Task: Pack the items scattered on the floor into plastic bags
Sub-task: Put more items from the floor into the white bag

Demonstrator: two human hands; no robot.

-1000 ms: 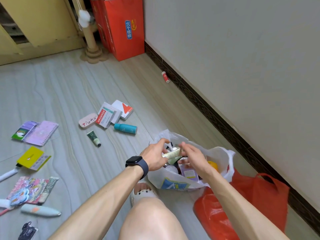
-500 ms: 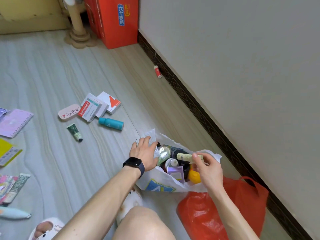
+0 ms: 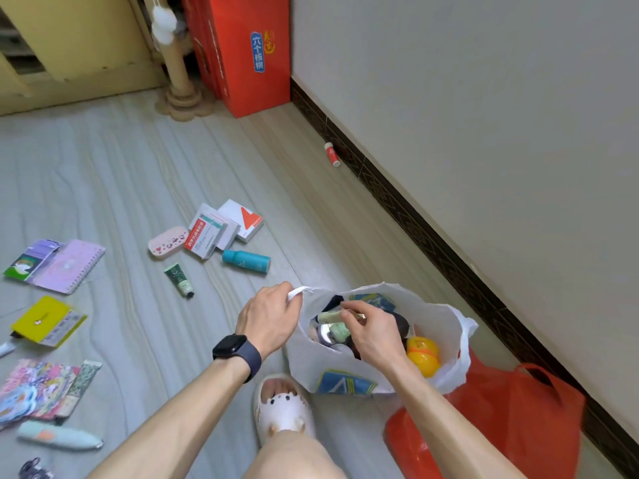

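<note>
Left hand [image 3: 268, 318]: grip pinching rim handle of white plastic bag [image 3: 449, 323] | Right hand [image 3: 371, 331]: grip pinching pale green tube [image 3: 328, 317] inside bag mouth | Bag: on grey wood-pattern floor [image 3: 121, 174], beside red plastic bag [image 3: 518, 420] | Unpacked: teal spray bottle [image 3: 246, 261], dark green tube [image 3: 178, 280], white medicine boxes [image 3: 221, 228] on floor, apart from bag.

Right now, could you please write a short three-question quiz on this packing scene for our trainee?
1. True or false: the left hand pinches the white bag by its handle.
2. What is the right hand holding over the bag? A) pale tube B) teal bottle C) notebook
3. Fill in: a small ___ and white tube lies by the baseboard.

Key: 1 true; 2 A; 3 red.
</note>
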